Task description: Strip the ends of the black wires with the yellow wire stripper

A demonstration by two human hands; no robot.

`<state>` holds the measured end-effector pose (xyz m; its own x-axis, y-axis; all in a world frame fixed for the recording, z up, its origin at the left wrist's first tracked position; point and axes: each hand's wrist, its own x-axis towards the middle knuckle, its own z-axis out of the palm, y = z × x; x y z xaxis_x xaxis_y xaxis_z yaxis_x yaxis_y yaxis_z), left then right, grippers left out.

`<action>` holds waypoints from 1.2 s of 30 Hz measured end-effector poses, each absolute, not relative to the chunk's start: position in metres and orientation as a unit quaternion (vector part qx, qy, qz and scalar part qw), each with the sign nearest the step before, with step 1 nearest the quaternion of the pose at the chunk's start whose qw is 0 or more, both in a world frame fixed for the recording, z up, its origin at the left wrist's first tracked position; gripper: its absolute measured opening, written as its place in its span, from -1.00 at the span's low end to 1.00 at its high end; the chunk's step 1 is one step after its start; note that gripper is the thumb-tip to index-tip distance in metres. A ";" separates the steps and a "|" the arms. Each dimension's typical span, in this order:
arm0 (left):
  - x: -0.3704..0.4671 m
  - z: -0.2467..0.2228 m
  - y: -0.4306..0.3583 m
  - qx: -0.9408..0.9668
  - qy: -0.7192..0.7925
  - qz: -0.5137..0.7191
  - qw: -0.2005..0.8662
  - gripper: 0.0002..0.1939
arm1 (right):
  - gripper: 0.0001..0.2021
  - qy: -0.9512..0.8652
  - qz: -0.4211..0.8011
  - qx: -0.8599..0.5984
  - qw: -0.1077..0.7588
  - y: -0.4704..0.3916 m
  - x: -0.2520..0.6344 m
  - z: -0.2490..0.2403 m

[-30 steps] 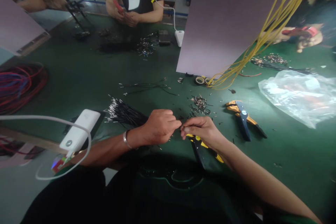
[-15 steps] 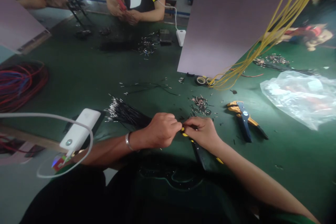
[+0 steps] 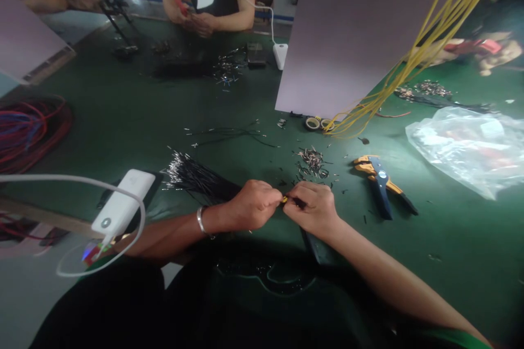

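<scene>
My left hand point(image 3: 258, 204) is closed, thumb and forefinger pinched toward the right; whatever they grip is hidden. Touching or nearly touching it, my right hand point(image 3: 310, 206) is curled closed around a tool with yellow parts point(image 3: 285, 199), mostly covered by the fingers, so its kind is unclear. Under the right wrist a dark flat object point(image 3: 321, 251) sticks out at the table edge. A bundle of thin black wires point(image 3: 196, 174) with bare silvery ends lies behind my left hand. Just beyond my right hand is a heap of short wire scraps point(image 3: 313, 162).
To the right lie yellow-and-blue wire strippers point(image 3: 379, 182) and a clear plastic bag point(image 3: 470, 147). Tape rolls point(image 3: 313, 124) sit under a hanging panel point(image 3: 339, 38) beside yellow wires point(image 3: 393, 92). A white power bank point(image 3: 125, 199) and coiled wires point(image 3: 30, 131) are left. Co-workers sit opposite.
The fingers of my right hand have curled in further, and less of the yellow parts shows. My left hand has barely moved. The view has shifted slightly.
</scene>
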<state>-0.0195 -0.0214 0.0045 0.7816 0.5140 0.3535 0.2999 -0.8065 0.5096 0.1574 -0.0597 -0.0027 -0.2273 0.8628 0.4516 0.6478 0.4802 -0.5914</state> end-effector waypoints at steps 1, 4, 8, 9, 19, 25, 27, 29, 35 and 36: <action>-0.019 0.006 -0.022 0.916 0.222 0.248 0.223 -0.72 | -0.80 -0.770 0.135 -0.488 0.387 -0.060 0.157 -0.002; -0.019 0.007 -0.021 0.912 0.221 0.253 0.236 -0.70 | -0.80 -0.768 0.134 -0.492 0.388 -0.060 0.157 -0.002; -0.020 0.008 -0.019 0.902 0.223 0.257 0.265 -0.74 | -0.82 -0.758 0.148 -0.504 0.387 -0.060 0.156 -0.003; -0.020 0.008 -0.019 0.899 0.225 0.259 0.272 -0.75 | -0.82 -0.755 0.149 -0.505 0.391 -0.060 0.156 -0.003; -0.027 0.025 -0.004 0.723 0.316 0.228 0.570 -0.78 | -0.92 -0.457 0.494 -0.569 0.473 -0.051 0.161 -0.004; -0.024 0.020 0.001 0.701 0.306 0.299 0.571 -0.80 | -0.93 -0.291 0.662 -0.472 0.504 -0.047 0.156 -0.002; -0.021 0.019 -0.001 0.718 0.295 0.307 0.551 -0.82 | -0.94 -0.270 0.687 -0.458 0.495 -0.048 0.153 -0.001; -0.020 0.019 -0.003 0.739 0.284 0.311 0.525 -0.82 | -0.93 -0.258 0.702 -0.444 0.493 -0.050 0.150 -0.001; -0.020 0.016 -0.008 0.713 0.277 0.355 0.537 -0.86 | -0.94 -0.271 0.713 -0.416 0.495 -0.053 0.144 -0.006; -0.020 0.015 -0.008 0.702 0.272 0.358 0.553 -0.86 | -0.94 -0.270 0.714 -0.414 0.496 -0.053 0.144 -0.006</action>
